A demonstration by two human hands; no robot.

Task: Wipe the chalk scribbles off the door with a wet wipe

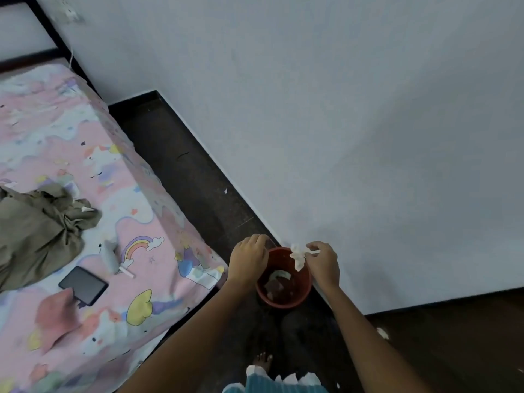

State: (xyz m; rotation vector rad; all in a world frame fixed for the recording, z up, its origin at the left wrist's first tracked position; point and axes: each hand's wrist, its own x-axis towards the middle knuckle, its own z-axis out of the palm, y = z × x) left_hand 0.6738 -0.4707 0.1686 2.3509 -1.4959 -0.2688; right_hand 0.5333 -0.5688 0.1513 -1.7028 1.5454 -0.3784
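Observation:
A crumpled white wet wipe (297, 258) hangs from the fingertips of my right hand (323, 263), just above the rim of a small red-brown bin (303, 290). The bin stands on the dark floor against the pale wall and holds some crumpled scraps. My left hand (249, 258) curls over the bin's left rim; whether it grips the rim is hard to tell. No door and no chalk marks show in this view.
A bed with a pink unicorn sheet (85, 222) fills the left. On it lie an olive cloth (37, 231), a dark phone (83, 285) and a small spray bottle (109, 255). A dark floor strip (184, 171) runs between bed and wall (340, 109).

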